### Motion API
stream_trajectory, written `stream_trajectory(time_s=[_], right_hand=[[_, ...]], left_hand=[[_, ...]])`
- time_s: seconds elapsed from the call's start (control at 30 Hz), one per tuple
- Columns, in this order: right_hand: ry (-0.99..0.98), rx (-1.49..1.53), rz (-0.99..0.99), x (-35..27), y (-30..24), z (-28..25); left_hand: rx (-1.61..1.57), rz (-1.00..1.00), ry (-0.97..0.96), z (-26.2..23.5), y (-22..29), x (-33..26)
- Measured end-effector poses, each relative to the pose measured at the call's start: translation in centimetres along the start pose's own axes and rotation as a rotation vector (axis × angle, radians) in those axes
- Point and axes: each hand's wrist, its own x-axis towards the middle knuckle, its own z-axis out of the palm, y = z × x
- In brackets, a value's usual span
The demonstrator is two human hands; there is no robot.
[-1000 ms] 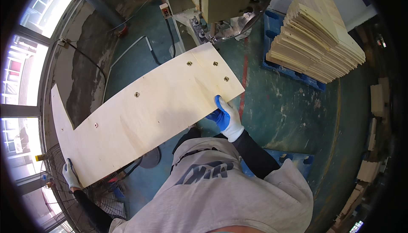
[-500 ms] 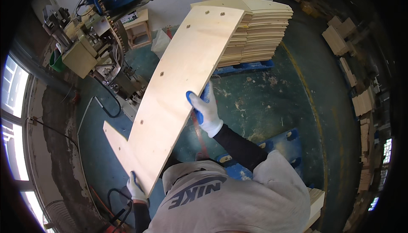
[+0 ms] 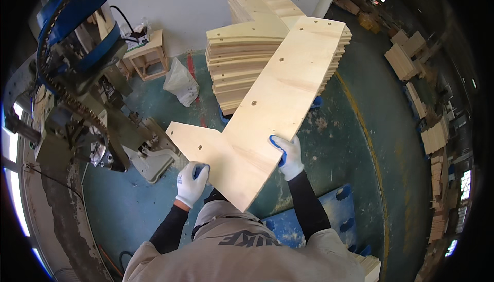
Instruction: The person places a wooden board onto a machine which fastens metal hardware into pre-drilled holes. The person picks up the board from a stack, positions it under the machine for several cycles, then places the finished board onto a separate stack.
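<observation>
Panel (image 3: pixel 267 108), pale, angular, metal-studded; hands (image 3: pixel 290 159) at its edges, right firmly clamped, left's grip unclear

- panel (image 3: pixel 275 120): wood, smooth, matt
- inserts (image 3: pixel 253 103): metal
- gloves (image 3: pixel 292 162): cloth, coated fingers (image 3: pixel 281 143)
- stacked boards (image 3: pixel 237 67): wood, rough edges
- shirt (image 3: pixel 231 264): matt cloth
- floor (image 3: pixel 329 143): smooth, scuffed

A pale, angled plywood panel (image 3: pixel 275 97), dotted with small metal fittings (image 3: pixel 253 103), slants from upper right to lower centre, its short arm pointing left.
</observation>
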Motion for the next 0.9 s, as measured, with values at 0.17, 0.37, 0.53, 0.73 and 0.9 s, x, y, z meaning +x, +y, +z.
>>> stream_trajectory(time_s=[0.17, 0.37, 0.53, 0.73, 0.9], right_hand=[[-0.047, -0.030, -0.097, 10.6, -6.7, -2.4], [-0.168, 0.041, -0.004, 23.6, -11.5, -6.8], [-0.291, -0.115, 0.012, 38.0, -14.1, -10.9], [-0.361, -0.210, -0.011, 55.1, -17.3, -9.8], [-0.301, -0.200, -0.099, 65.8, -18.6, -11.0]], left_hand=[[0.245, 0.476, -0.005, 6.8, 8.3, 20.1], [-0.066, 0.145, -0.339, 16.3, 11.1, 35.5], [-0.546, 0.041, -0.215, 23.1, 11.4, 44.4], [-0.281, -0.024, 0.135, 25.5, 14.2, 54.1], [0.052, -0.048, 0.255, 26.0, 15.5, 64.8]])
